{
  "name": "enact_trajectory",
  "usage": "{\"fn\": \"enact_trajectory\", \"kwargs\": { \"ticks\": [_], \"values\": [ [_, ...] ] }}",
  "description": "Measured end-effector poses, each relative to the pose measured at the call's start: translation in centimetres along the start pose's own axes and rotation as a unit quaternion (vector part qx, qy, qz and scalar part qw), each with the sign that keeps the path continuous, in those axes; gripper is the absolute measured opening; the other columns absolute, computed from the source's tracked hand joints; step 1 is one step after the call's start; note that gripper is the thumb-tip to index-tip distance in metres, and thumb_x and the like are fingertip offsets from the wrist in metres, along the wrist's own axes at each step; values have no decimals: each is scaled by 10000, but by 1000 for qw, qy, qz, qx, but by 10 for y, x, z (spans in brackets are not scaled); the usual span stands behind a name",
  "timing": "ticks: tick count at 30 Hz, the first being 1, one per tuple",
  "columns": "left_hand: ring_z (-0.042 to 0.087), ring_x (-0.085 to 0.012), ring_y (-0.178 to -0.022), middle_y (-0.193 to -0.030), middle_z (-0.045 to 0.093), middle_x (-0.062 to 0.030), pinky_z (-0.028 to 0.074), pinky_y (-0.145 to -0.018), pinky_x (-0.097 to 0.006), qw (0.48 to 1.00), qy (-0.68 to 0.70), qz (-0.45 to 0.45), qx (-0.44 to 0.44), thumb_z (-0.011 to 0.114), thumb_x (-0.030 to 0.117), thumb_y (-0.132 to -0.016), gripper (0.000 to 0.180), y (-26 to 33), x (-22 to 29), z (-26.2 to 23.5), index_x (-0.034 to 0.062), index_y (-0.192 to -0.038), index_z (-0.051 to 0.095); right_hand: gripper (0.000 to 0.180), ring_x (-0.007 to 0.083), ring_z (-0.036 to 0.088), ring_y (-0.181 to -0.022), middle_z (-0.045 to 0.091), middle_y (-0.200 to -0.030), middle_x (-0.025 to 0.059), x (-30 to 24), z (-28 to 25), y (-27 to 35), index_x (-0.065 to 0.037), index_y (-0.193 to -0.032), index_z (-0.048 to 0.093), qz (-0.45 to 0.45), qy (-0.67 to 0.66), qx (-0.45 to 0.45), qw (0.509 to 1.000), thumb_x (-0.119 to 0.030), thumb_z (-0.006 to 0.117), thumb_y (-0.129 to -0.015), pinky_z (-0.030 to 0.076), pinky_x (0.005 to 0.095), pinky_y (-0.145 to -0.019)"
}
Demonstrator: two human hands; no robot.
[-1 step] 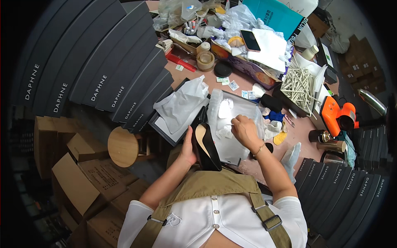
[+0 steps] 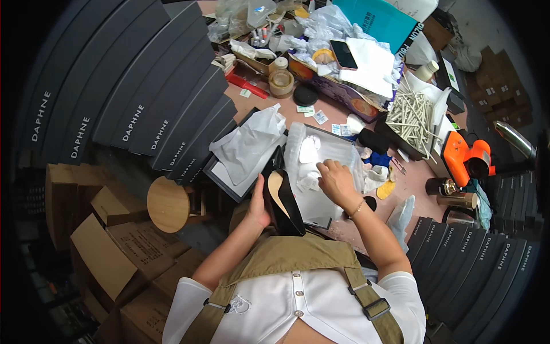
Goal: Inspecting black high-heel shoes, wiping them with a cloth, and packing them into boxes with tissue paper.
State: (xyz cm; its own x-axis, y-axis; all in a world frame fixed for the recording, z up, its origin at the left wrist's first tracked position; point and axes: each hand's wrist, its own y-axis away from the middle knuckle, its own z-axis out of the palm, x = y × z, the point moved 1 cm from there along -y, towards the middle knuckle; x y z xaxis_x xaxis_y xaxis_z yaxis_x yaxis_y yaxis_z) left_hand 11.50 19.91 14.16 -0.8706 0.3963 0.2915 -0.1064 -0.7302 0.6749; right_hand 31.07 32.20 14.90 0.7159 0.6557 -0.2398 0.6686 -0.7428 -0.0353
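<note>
A black closed-toe shoe [image 2: 289, 212] with a beige insole is in my left hand [image 2: 259, 207], tilted in front of my apron. My fingers go round its outer side and are partly hidden. Over an open shoe box [image 2: 315, 215] with pale lining is my right hand [image 2: 339, 184], its fingers curled and pressed together. Beside those fingertips lies crumpled white paper [image 2: 308, 182]; whatever they may pinch is too small to make out. White tissue paper [image 2: 249, 137] covers most of a dark grey box piece [image 2: 224, 183] left of the shoe.
Stacked dark shoe boxes [image 2: 143, 74] rise at the left, with more boxes [image 2: 470, 258] at the right. Beyond my hands are tape rolls [image 2: 281, 83], a phone [image 2: 344, 54], a box of white sticks [image 2: 413, 117] and an orange tool [image 2: 458, 152]. A round stool [image 2: 167, 204] stands lower left.
The whole view has shifted slightly. Both hands keep nearly the same pose, the left still holding the shoe.
</note>
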Motion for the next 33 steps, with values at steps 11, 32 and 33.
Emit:
{"fn": "enact_trajectory", "kwargs": {
  "ticks": [11, 32, 33],
  "values": [
    [554, -225, -1105, -1221, 581, -84, 438, -971, -388, 1000, 10, 12, -6, 458, 596, -905, 645, 1, -5, 3, 67, -1269, 515, 89, 263, 591, -808, 589, -774, 80, 20, 72, -46, -96, -834, 657, 13, -44, 76, 996, -134, 653, -754, 453, 424, -692],
    [628, -228, -954, -1080, 644, -104, 497, -884, -367, 999, -4, -7, 31, 597, 328, -845, 433, 13, -10, -9, 48, -1174, 573, 239, 301, 614, -752, 597, -872, 158, 19, 75, -14, -71, -998, 650, -45, -20, 113, 992, -93, 659, -760, 502, 377, -650],
    [617, -224, -978, -1107, 635, -91, 487, -894, -362, 998, -17, 23, 63, 602, 317, -841, 427, 22, -5, 5, 56, -1178, 574, 243, 299, 612, -744, 599, -871, 163, 22, 84, -19, -62, -1003, 651, -60, -22, 116, 991, -81, 660, -761, 500, 374, -647]
  ]
}}
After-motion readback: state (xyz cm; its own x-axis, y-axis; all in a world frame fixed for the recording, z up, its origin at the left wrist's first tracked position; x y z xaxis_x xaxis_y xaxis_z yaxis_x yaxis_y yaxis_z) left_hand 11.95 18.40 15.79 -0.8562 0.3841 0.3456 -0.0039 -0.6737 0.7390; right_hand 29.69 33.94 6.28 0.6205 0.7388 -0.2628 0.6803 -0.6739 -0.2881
